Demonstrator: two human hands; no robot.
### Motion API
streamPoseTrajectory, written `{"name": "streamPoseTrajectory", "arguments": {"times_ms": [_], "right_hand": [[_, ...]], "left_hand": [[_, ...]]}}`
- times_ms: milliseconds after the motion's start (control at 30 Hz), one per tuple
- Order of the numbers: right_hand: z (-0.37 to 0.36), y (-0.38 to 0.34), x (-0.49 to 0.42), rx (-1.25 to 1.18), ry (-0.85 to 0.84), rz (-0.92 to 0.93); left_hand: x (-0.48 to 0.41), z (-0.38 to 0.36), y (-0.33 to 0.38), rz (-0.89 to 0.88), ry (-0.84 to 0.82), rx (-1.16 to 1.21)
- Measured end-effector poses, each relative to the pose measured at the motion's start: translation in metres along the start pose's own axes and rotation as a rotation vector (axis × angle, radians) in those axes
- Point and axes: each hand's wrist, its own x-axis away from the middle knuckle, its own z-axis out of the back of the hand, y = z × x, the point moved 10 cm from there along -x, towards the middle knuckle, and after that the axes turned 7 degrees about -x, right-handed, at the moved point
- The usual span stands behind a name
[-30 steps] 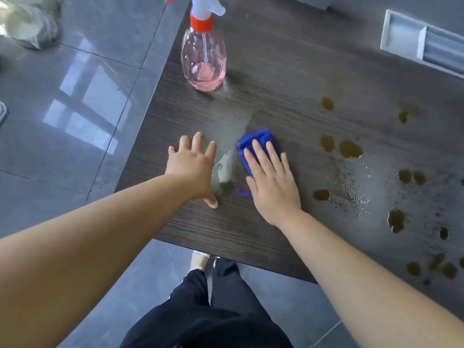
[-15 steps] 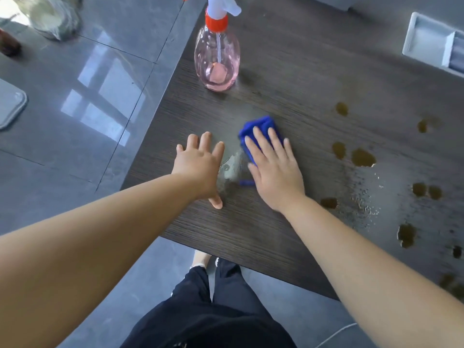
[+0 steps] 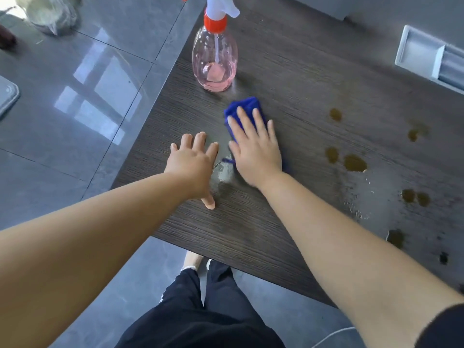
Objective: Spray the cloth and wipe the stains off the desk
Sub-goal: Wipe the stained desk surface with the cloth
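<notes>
A folded blue cloth (image 3: 244, 106) lies on the dark wood desk (image 3: 288, 71), mostly covered by my right hand (image 3: 253, 146), which presses flat on it with straight fingers. My left hand (image 3: 192, 163) rests flat on the desk just left of it, fingers spread. Between the two hands is a wet smear (image 3: 222, 172). A clear pink spray bottle (image 3: 214, 59) with an orange collar and white trigger stands upright beyond the cloth. Several brown stains (image 3: 354, 163) dot the desk to the right.
A grey recessed cable box (image 3: 421, 59) sits in the desk at the far right. The desk's left edge borders glossy grey floor tiles (image 3: 75, 96). A plastic bag (image 3: 50, 13) lies on the floor at top left. My legs stand below the desk's near edge.
My right hand has slid the blue cloth away from me, towards the spray bottle. My left hand has stayed flat on the desk.
</notes>
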Motion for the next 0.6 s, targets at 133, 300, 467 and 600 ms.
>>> {"name": "streamPoseTrajectory", "arguments": {"times_ms": [133, 300, 467, 600], "right_hand": [[-0.007, 0.022, 0.05, 0.034, -0.074, 0.13], [0.019, 0.064, -0.028, -0.025, 0.001, -0.284], [-0.003, 0.002, 0.004, -0.012, -0.008, -0.083], [-0.021, 0.0, 0.102, 0.051, -0.049, 0.171]], "left_hand": [[0.0, -0.001, 0.0, -0.005, -0.002, -0.006], [-0.001, 0.0, 0.0, -0.008, 0.008, -0.005], [-0.001, -0.001, -0.001, 0.001, 0.02, -0.001], [-0.001, -0.001, -0.002, -0.005, 0.031, 0.006]]}}
